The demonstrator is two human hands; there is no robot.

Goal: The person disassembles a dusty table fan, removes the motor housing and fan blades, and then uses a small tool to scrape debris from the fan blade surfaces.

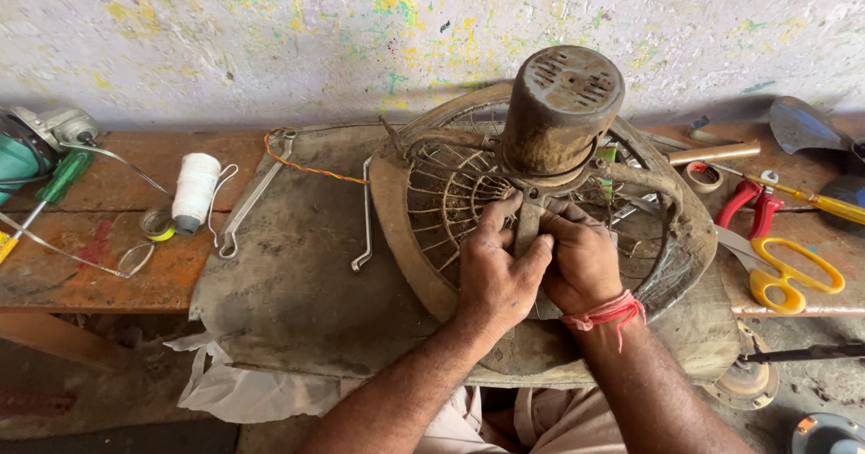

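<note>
1. Old fan (541,175) sits face-down on a grey mat (288,274) in the middle of the desk (99,256), rusty motor (559,107) sticking up.
2. Left hand (497,269) and right hand (581,260) both have their grip clamped on the metal bracket (528,224) just under the motor.
3. Yellow scissors (793,274) and red pliers (752,206) lie to the right, white thread spool (194,191) to the left.

Both forearms are bare, with no sleeves in view. A red thread band (605,311) is tied round the wrist of the right hand (581,260), its loose ends hanging. Light beige cloth covers the lap at the near edge
</note>
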